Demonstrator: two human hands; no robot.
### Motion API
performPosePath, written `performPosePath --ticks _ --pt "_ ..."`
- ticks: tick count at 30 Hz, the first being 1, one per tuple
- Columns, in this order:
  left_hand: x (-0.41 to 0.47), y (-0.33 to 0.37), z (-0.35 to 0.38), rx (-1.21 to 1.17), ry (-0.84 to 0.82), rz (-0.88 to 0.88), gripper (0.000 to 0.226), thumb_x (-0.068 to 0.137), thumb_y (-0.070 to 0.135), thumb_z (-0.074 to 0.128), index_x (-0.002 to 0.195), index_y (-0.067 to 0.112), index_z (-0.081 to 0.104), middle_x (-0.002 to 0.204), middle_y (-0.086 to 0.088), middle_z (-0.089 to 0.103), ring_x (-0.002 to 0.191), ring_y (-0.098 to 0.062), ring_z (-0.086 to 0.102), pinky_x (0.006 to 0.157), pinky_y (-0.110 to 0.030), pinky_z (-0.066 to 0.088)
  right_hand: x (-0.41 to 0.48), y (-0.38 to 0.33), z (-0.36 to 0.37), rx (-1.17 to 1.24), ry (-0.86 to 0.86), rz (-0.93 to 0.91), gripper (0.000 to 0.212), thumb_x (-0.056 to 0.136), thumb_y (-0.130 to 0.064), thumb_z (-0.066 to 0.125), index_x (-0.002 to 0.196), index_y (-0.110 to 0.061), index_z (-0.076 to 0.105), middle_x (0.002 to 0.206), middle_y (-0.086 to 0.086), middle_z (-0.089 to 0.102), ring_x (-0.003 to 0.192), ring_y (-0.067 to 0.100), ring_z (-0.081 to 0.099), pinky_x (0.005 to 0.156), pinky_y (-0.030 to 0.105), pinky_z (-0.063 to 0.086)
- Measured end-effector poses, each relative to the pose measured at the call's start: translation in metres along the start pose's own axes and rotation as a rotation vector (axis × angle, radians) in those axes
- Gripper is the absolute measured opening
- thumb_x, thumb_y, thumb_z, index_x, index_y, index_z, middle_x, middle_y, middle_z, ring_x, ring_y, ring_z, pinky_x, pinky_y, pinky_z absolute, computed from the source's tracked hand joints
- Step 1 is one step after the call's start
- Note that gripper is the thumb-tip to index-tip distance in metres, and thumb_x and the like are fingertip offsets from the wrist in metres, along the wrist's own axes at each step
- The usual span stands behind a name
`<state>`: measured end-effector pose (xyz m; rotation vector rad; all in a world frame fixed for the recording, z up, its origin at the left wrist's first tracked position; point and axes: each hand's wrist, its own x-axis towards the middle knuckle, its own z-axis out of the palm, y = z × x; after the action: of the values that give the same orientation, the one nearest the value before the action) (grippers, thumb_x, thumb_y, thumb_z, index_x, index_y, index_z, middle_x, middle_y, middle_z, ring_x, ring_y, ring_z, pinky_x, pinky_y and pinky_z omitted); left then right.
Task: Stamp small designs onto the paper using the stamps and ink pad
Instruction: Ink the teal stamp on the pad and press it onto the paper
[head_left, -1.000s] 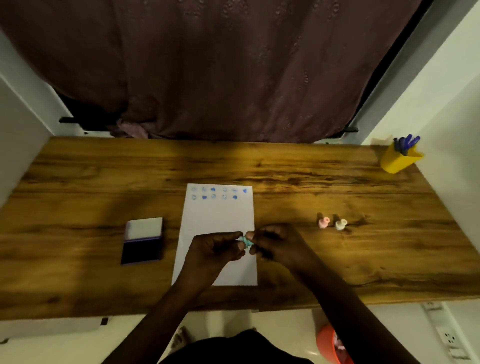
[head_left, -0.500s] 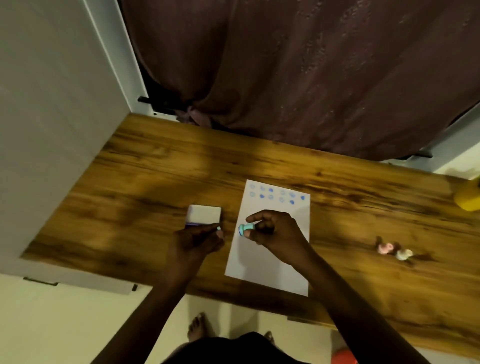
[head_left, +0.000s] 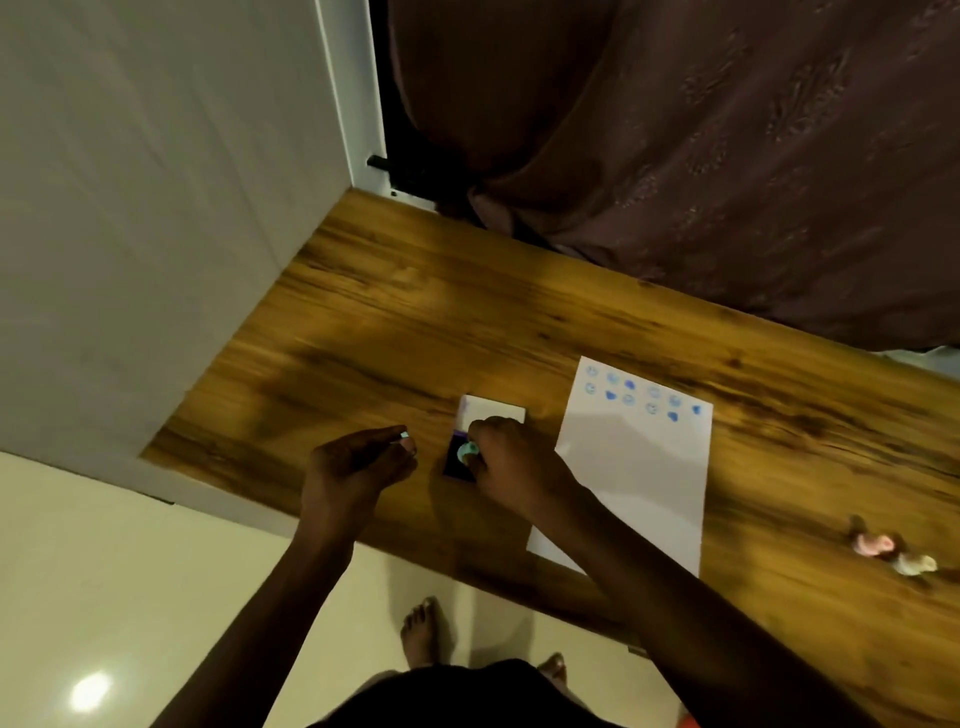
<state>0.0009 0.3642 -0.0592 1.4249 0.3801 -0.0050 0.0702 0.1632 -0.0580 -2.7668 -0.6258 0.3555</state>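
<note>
Two hands have parted within the last second: the right hand (head_left: 511, 460) carried the teal stamp (head_left: 466, 451) off the paper (head_left: 631, 467) and now pinches it over the dark ink pad (head_left: 460, 462), so inking comes next, I judge. The left hand (head_left: 358, 462) pinches what looks like its cap (head_left: 404, 434), left of that grip. The stamp's long axis seems tilted, round end toward the camera.

The single head camera looks steeply down, tilted, at the wooden table (head_left: 467, 322) from close above, with the floor (head_left: 156, 597) below.
</note>
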Motion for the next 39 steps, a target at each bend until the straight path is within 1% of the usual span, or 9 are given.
performPosePath --ticks 8,12,16,19,23,27,30,35,39 --pt "0.009 -0.006 -0.007 -0.039 -0.005 -0.029 0.021 0.089 0.009 0.078 0.109 0.007 0.08 0.098 -0.013 0.083 0.097 -0.032 0.08 0.088 -0.044 0.064 0.003 -0.012 0.014 -0.003 -0.057 0.07 0.034 0.095 -0.025 0.068 0.126 -0.011 0.065 0.129 0.01 0.068 0.12 0.029 0.064 0.104 0.039 0.05" --pt "0.012 -0.007 0.001 -0.055 0.0 -0.043 0.02 0.088 0.007 0.079 0.108 0.008 0.081 0.096 -0.013 0.083 0.095 -0.032 0.081 0.081 -0.033 0.066 0.006 -0.02 0.019 -0.055 -0.075 0.112 0.027 0.094 -0.023 0.068 0.119 -0.012 0.067 0.121 0.011 0.069 0.116 0.03 0.063 0.097 0.041 0.052" --pt "0.011 -0.005 0.01 -0.033 -0.016 -0.042 0.02 0.088 0.01 0.08 0.108 0.01 0.081 0.095 -0.013 0.084 0.094 -0.032 0.081 0.085 -0.039 0.064 0.011 -0.024 0.021 -0.075 -0.047 0.104 0.02 0.093 -0.022 0.07 0.111 -0.014 0.069 0.115 0.01 0.071 0.109 0.029 0.066 0.089 0.039 0.055" --pt "0.01 -0.002 0.016 -0.004 -0.03 -0.013 0.02 0.088 0.01 0.08 0.108 0.007 0.08 0.094 -0.013 0.083 0.094 -0.033 0.081 0.085 -0.041 0.064 0.014 -0.025 0.017 -0.055 -0.041 0.108 0.019 0.093 -0.018 0.07 0.11 -0.012 0.069 0.117 0.013 0.071 0.109 0.031 0.067 0.091 0.04 0.054" --pt "0.01 0.003 0.025 0.033 -0.058 0.024 0.017 0.087 0.011 0.081 0.104 0.015 0.083 0.093 -0.007 0.084 0.092 -0.027 0.081 0.075 -0.026 0.064 0.013 -0.016 0.006 0.031 -0.032 0.108 0.026 0.089 -0.018 0.076 0.112 -0.008 0.07 0.116 0.014 0.07 0.105 0.031 0.069 0.081 0.033 0.051" --pt "0.007 0.006 0.037 0.072 -0.12 0.064 0.015 0.089 0.012 0.079 0.099 0.022 0.085 0.095 -0.006 0.085 0.092 -0.026 0.081 0.081 -0.039 0.064 0.003 0.001 -0.008 0.239 -0.017 0.178 0.026 0.088 -0.025 0.078 0.11 -0.011 0.073 0.11 0.01 0.074 0.1 0.026 0.07 0.079 0.031 0.054" --pt "0.006 0.002 0.052 0.107 -0.149 0.053 0.016 0.089 0.013 0.079 0.104 0.015 0.083 0.098 -0.008 0.084 0.095 -0.027 0.081 0.085 -0.044 0.063 -0.01 0.027 -0.024 0.512 0.034 0.265 0.025 0.086 -0.03 0.08 0.103 -0.011 0.078 0.102 0.004 0.077 0.093 0.017 0.072 0.078 0.031 0.06" --pt "-0.002 -0.004 0.087 0.097 -0.197 0.008 0.025 0.089 0.003 0.076 0.113 0.004 0.078 0.096 -0.006 0.084 0.09 -0.02 0.081 0.07 -0.023 0.063 -0.051 0.091 -0.053 1.181 0.157 0.545 0.021 0.081 -0.018 0.084 0.1 -0.01 0.079 0.093 0.01 0.079 0.084 0.019 0.073 0.081 0.034 0.06" --pt "-0.009 -0.008 0.117 0.099 -0.263 -0.024 0.014 0.09 0.008 0.077 0.103 0.01 0.081 0.095 -0.011 0.083 0.091 -0.034 0.08 0.082 -0.041 0.066 -0.082 0.152 -0.07 1.33 0.36 0.71 0.029 0.082 -0.009 0.082 0.108 0.0 0.075 0.088 0.014 0.077 0.077 0.023 0.067 0.074 0.035 0.058"
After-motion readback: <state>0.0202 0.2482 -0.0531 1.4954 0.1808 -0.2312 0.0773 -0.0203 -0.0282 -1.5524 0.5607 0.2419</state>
